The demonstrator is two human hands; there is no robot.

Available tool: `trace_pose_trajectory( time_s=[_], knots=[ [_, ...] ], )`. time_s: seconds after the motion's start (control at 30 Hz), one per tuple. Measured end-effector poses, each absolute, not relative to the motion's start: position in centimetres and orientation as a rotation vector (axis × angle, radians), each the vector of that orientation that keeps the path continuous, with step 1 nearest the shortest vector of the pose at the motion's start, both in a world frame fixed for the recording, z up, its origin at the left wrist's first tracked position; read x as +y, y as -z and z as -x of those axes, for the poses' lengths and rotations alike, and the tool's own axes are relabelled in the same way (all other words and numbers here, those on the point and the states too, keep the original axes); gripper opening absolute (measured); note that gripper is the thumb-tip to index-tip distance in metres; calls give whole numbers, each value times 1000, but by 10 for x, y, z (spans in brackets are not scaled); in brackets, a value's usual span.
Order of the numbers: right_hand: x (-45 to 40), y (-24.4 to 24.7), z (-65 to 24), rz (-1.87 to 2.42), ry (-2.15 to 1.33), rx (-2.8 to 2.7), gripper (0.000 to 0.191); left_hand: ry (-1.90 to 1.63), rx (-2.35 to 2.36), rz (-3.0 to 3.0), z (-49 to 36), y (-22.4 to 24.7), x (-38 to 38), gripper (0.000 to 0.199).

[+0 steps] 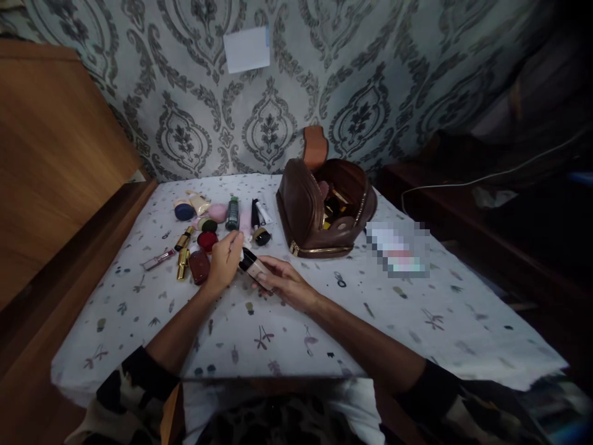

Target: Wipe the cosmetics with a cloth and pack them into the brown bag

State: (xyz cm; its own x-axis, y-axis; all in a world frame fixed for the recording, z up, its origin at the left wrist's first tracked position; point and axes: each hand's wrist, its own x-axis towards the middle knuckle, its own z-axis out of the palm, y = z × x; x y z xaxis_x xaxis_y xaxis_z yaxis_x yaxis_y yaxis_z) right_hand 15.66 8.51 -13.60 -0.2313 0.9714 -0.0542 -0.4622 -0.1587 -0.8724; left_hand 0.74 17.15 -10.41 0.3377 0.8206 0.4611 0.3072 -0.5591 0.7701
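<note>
My right hand [290, 283] grips a foundation bottle [259, 269] with a beige body and a black cap, tilted above the table. My left hand [226, 262] is closed at the cap end of the bottle, and a bit of something white shows at its fingertips; I cannot tell what it is. Close by the left hand lie a dark red bottle [199, 267], a red round compact [207, 240] and a gold lipstick tube [183, 264]. A green bottle [232, 214] and a pink sponge [217, 213] lie beyond them.
An unzipped brown bag [301, 210] with items inside stands right of centre. Further right lies a blurred-out flat object [397, 248]. A clear lip gloss tube [158, 260] is at the left. A wooden panel [65, 136] borders the patterned tablecloth [287, 346] on the left.
</note>
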Motion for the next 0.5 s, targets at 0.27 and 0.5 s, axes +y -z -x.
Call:
trace_pose_trajectory(
  time_s=[0.27, 0.5],
  knots=[
    [85, 128, -156, 664, -1774, -721, 45, -1354, 951, -1732, -7, 108, 178, 47],
    [84, 125, -160, 707, -1822, -758, 46, -1335, 960, -1849, -7, 103, 172, 43]
  ],
)
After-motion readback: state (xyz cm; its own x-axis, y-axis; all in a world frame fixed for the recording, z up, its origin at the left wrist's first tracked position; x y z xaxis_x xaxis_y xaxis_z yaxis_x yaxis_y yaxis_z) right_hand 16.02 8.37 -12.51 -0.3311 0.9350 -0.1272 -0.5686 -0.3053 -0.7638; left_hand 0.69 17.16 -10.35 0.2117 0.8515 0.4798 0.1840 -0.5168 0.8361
